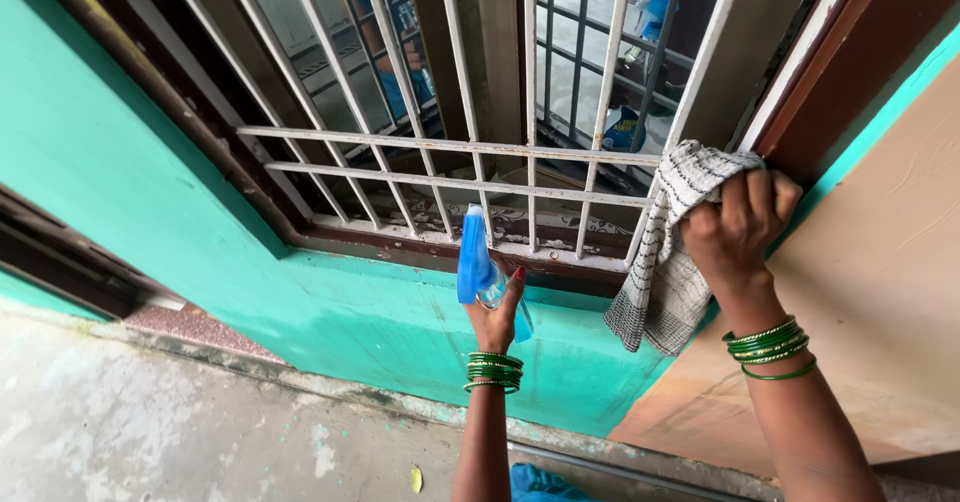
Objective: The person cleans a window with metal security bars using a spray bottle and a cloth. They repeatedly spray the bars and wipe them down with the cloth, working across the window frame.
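Head view: left hand point(497, 317) wrapped round a blue spray bottle point(474, 257), nozzle up, just before the white window grille point(450, 147). Right hand point(738, 224) clenches a striped cloth point(668, 252), pressing it on the grille's right bar; cloth hangs over the teal wall point(330, 312).

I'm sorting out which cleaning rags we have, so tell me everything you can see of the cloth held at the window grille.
The cloth is a pale, woven-looking rag with thin dark lines forming a check pattern. The right hand bunches its upper part against the right side of the white grille; the rest hangs limp in folds before the green wall, ending in an uneven lower edge. Whether it is wet or dry cannot be told.
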